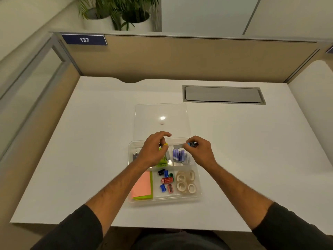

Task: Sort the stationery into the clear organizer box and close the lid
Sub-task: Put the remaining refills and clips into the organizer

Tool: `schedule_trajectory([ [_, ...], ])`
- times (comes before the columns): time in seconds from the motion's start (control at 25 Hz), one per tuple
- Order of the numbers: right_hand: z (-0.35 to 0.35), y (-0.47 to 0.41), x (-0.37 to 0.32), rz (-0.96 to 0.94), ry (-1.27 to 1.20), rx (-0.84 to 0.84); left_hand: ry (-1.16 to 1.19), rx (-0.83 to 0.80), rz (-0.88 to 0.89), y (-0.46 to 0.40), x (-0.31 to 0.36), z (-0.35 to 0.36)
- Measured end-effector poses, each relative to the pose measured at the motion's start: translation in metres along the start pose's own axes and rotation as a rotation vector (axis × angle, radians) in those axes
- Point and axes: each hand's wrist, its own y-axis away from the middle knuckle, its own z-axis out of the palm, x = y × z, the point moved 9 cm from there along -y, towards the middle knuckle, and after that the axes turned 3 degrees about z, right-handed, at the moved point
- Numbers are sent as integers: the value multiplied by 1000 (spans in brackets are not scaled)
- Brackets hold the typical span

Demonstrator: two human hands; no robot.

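Observation:
The clear organizer box lies on the white desk with its lid folded open flat behind it. Its compartments hold pink and green sticky notes, coloured sharpeners and clips, tape rolls and purple-blue packets. Over the back middle compartment, my left hand pinches a small yellow item above a green stapler. My right hand pinches a small blue item with a grey strip above the back right compartment.
A grey cable hatch is set into the desk at the back right. Beige partition walls enclose the desk on three sides, with a tag reading 137. Potted plants stand behind the partition.

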Motion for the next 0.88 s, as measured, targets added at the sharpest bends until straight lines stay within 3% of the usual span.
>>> schedule_trajectory([
  [0.32, 72, 24, -9, 79, -112, -13, 65, 137, -107, 43, -70, -56],
  [0.88, 148, 9, -49, 28, 21, -171, 36, 276, -121, 49, -115, -122],
])
